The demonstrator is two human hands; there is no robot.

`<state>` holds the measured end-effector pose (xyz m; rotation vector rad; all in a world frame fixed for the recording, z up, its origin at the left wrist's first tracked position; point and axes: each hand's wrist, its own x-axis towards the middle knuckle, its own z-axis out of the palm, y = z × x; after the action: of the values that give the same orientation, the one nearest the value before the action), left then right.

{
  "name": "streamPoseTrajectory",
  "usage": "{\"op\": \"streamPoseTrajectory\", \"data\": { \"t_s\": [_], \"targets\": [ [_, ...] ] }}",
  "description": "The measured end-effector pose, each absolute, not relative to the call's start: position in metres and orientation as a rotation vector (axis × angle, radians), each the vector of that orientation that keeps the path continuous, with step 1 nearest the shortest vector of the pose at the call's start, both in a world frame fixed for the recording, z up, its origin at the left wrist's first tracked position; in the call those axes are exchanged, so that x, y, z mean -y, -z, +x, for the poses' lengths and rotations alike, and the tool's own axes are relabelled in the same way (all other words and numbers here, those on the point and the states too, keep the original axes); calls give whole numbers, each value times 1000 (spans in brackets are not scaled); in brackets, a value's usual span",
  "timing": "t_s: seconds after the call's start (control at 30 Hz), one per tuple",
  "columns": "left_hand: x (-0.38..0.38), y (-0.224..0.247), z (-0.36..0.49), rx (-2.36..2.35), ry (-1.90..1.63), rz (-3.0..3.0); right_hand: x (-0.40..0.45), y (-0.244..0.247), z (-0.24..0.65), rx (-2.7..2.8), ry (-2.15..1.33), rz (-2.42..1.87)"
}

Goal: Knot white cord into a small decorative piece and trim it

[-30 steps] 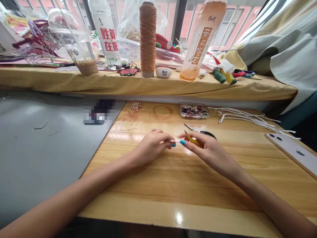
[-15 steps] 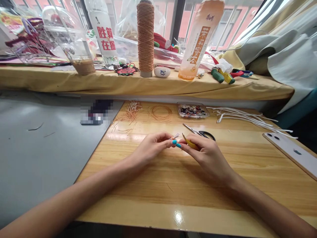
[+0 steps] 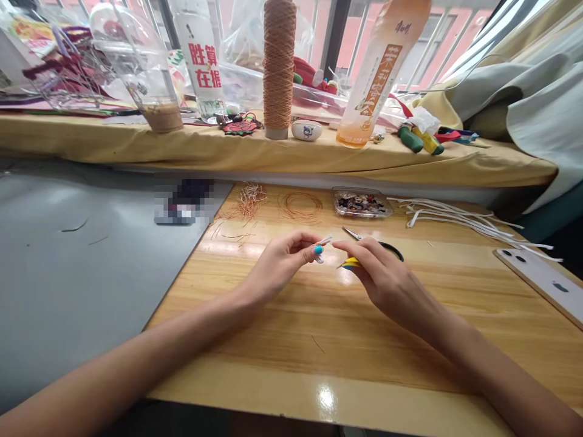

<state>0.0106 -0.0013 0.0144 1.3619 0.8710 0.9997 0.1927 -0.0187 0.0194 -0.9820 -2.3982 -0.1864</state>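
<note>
My left hand (image 3: 295, 255) is closed, pinching a short piece of white cord (image 3: 326, 240) between thumb and fingers. A bit of orange thread shows on the cord at the thumb, and a white loop hangs below it. My right hand (image 3: 382, 270) is closed around a small yellow-handled tool (image 3: 350, 263) with a pointed metal tip; its exact kind is hard to make out. The tip points left and stands apart from the cord. My right index finger stretches towards the cord's end. Black-handled scissors (image 3: 392, 250) lie on the table, partly behind my right hand.
Behind my hands lie tangled thread ends (image 3: 251, 199), a coil of orange thread (image 3: 300, 207), a clear box of beads (image 3: 362, 202) and white cords (image 3: 455, 220). A phone (image 3: 542, 285) rests at right. Bottles and a thread spool (image 3: 279, 73) stand on the ledge.
My right hand has drawn away to the right from the left fingers, and the yellow tool now tilts lower. More of the white cord shows in my left hand. The view has shifted slightly.
</note>
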Motion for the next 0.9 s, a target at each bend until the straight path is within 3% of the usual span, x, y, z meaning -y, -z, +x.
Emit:
{"op": "streamPoseTrajectory", "data": {
  "t_s": [0.37, 0.9],
  "targets": [
    [0, -8, 10, -845, -1005, 1220, 20, -24, 198, 2427, 619, -820],
    [4, -3, 14, -953, -981, 1094, 27, -18, 195, 2474, 856, -985]
  ]
}}
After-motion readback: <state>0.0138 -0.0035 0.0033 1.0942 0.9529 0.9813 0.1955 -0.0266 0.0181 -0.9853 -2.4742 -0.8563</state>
